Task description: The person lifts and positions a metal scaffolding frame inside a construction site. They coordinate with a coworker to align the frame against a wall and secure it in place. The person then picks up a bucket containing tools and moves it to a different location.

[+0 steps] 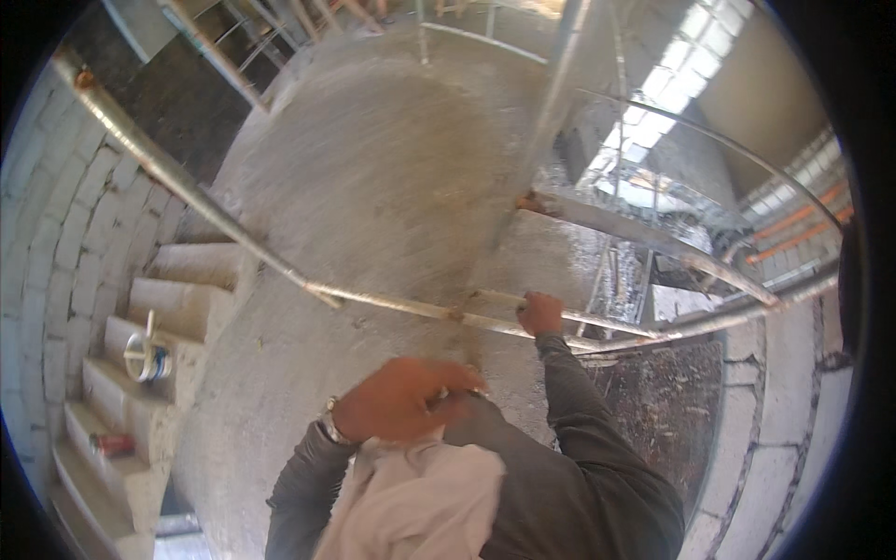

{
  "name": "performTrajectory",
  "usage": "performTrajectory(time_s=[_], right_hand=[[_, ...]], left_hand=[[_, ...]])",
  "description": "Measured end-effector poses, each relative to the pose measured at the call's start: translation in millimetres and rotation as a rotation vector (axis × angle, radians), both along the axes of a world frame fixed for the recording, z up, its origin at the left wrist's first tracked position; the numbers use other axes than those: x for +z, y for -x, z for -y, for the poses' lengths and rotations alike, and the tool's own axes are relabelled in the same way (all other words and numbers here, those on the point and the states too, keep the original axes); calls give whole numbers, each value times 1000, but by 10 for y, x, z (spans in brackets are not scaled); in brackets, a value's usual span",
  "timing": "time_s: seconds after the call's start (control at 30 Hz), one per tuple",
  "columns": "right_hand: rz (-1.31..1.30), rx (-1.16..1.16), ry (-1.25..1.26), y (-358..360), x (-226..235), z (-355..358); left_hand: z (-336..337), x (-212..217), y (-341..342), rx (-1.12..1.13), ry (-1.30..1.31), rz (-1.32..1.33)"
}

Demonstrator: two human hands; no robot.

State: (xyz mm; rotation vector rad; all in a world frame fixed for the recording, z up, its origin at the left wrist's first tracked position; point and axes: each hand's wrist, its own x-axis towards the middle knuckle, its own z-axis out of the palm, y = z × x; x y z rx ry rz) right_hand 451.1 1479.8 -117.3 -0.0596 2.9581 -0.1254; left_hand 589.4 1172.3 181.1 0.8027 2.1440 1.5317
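Your right hand (539,313) is clenched around the grey metal handrail tube (392,301) at twelve o'clock, likely bracing; your left hand (403,399) is curled at your dark-sleeved right forearm (569,392); its grip is unclear.

right hand (539,313) on railing (392,301), left hand (401,399) near chest, bucket (149,359) and can (112,444) on stairs (140,373) left

Just the one head-worn fisheye here, looking steeply down from close above the person's chest onto a concrete landing (373,187), with stairs (140,373) curving at left.
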Motion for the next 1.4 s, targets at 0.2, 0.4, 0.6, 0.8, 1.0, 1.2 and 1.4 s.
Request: performTrajectory(time_s=[0.2,0.4,0.6,0.8,1.0,1.2,1.4], right_hand=[[53,5,-67,90,-96,45],[69,20,-75,107,-166,-31],[289,116,16,228,-154,-140],[441,319,129,459,-128,-366],[555,351,38,421,-45,-542],[650,389,-17,441,47,-500],[644,385,40,454,82,-507]], left_hand=[[526,-1095,221,312,146,121],[417,-1125,467,285,78,124],[111,-1105,806,365,-32,47],[-367,-1198,1161,500,-84,-175],[-568,-1278,1347,487,-159,93],[-726,-1111,1504,491,-146,192],[-858,-1114,1565,562,-286,283]])
